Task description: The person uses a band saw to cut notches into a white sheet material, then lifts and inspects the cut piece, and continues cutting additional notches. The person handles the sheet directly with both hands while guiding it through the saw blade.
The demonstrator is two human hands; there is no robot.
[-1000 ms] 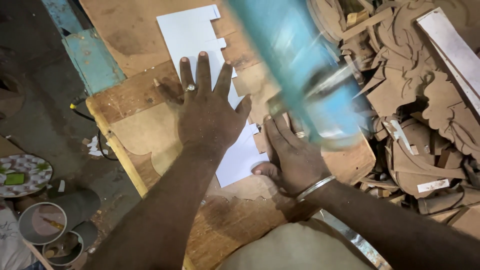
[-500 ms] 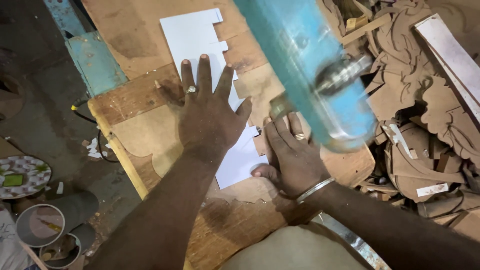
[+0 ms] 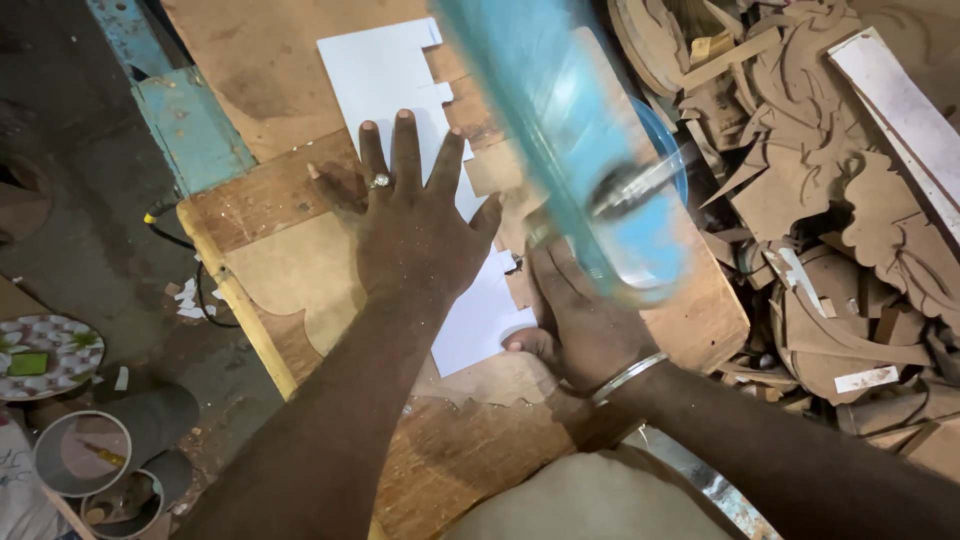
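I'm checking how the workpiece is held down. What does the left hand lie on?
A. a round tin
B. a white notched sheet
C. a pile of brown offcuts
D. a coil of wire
B: the left hand lies flat with fingers spread on the white notched sheet, which rests on the wooden table; the right hand presses beside it, under the blurred blue machine arm.

The light is soft and even on the wooden table [image 3: 300, 200]. The white sheet [image 3: 385, 85] looks brightest. The floor at the left of the frame is dim. The blue machine arm [image 3: 575, 150] at the top middle is badly blurred. The hands look sharp.
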